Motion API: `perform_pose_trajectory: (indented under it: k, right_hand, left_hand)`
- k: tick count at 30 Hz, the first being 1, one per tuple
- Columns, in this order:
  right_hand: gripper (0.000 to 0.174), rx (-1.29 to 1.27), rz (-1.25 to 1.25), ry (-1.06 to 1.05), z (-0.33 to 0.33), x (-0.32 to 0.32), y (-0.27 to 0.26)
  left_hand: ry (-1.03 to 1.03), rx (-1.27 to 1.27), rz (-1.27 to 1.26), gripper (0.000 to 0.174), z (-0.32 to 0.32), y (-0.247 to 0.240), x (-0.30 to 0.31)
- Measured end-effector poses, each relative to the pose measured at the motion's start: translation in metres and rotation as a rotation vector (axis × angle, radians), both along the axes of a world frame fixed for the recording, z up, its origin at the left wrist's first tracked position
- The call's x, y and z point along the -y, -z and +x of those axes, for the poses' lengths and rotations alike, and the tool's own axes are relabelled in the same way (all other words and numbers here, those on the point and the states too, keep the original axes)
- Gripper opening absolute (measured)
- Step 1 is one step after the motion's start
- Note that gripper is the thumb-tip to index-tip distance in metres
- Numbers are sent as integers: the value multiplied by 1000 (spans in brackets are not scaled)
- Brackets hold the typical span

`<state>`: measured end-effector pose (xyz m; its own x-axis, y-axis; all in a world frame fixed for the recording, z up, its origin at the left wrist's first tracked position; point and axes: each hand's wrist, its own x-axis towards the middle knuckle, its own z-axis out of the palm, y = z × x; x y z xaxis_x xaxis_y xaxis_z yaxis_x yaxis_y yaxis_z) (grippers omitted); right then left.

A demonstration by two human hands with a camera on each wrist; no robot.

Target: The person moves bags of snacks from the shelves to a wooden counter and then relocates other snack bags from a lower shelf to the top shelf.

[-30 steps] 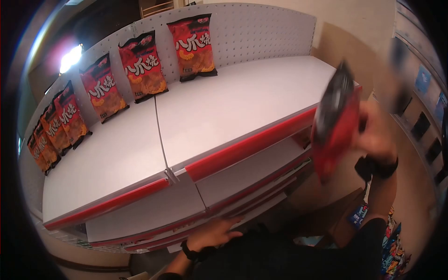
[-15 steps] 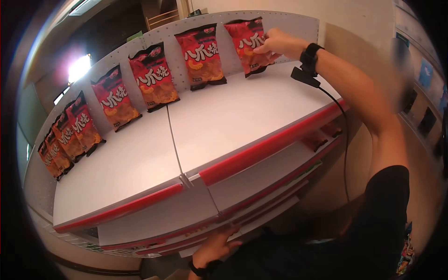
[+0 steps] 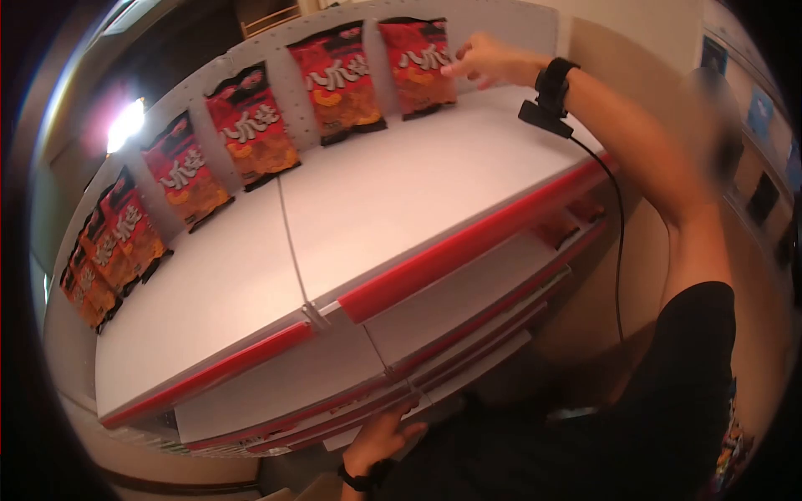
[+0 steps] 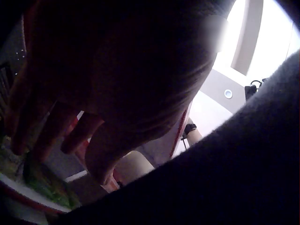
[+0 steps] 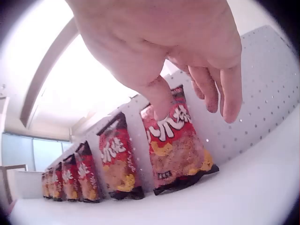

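A red and orange snack bag (image 3: 419, 67) with white lettering stands on the top shelf (image 3: 401, 184), leaning at the pegboard back panel. My right hand (image 3: 497, 63) is just right of this bag, fingers spread and loosely bent, gripping nothing. In the right wrist view, the thumb of the right hand (image 5: 178, 42) overlaps the front of the bag (image 5: 176, 150), while the other fingers hang past its right side. Low in the head view, my left hand (image 3: 378, 438) hovers by the lower shelves' front edges with relaxed fingers. The left wrist view shows that hand (image 4: 108, 75) dark and holding nothing.
Several matching bags (image 3: 338, 83) stand in a row leftward along the pegboard (image 3: 501, 42). Red strips (image 3: 468, 242) edge the top shelf. Red packs (image 3: 555, 230) lie on the shelf below at right. A black cable (image 3: 620, 250) hangs from the right wrist device.
My right hand brought the bag from the right front up to the row's right end, stood it against the pegboard and let go. The left hand stays low by the shelves.
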<state>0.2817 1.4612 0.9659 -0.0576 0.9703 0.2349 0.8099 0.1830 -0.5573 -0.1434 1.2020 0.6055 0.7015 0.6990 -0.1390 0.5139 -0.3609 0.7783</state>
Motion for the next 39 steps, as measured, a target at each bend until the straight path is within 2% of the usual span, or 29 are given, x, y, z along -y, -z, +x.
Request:
perform_pose_trajectory:
  k: [1,3,4,6,8,10,12,14,16,17,19,23,25,26,27,29,35,36,37,39]
  right_hand:
    - [58,-11,-9,28,10,12,0]
    - [45,-23,220,28,17,47,-4]
    - [45,-26,209,60,21,70,-6]
    - [33,-203,313,88,24,120,-10]
    - [27,-187,400,101,18,188,-8]
    - [33,-279,430,25,44,236,18]
    - [21,-259,264,-3,54,279,49]
    - [17,-363,-21,114,47,300,84]
    - [17,-294,-190,170,49,296,120]
    - [25,-236,-237,226,61,286,141]
    - [33,192,-168,285,77,259,162]
    - [40,316,-167,381,130,180,214]
    - [37,592,179,389,152,136,247]
    - [41,685,185,240,196,97,284]
    - [41,682,201,221,188,88,270]
    - [41,509,49,246,163,98,252]
    - [40,28,-474,308,130,139,190]
    - [36,-22,-366,246,135,143,194]
    - [36,-16,-367,245,145,142,206]
    - [62,600,-50,95,143,141,213]
  left_hand:
    - [28,-11,-9,62,3,-1,-1]
    - [38,14,-9,63,10,-5,-3]
    - [70,8,-20,63,13,-7,-4]
    - [88,6,-24,60,17,-10,-6]
    - [137,7,-37,60,21,-12,-11]
    - [184,9,-44,60,25,-12,-16]
    - [230,8,-51,60,30,-11,-20]
    - [281,9,-40,59,35,-10,-25]
    - [322,7,-31,58,44,-12,-27]
    - [345,-26,-30,59,49,-16,-28]
    - [365,-69,-31,59,58,-23,-27]
    - [320,-101,-40,60,71,-28,-20]
    - [278,-87,-38,60,73,-24,-16]
    - [237,-102,-40,60,74,-21,-12]
    - [195,-115,-45,59,79,-22,-11]
    - [122,-162,-81,61,89,-27,-9]
    - [40,-79,-70,61,116,-16,-6]
    - [60,-76,-63,60,124,-18,-8]
    - [84,-73,-54,59,131,-19,-11]
    - [114,-65,-58,58,142,-18,-17]
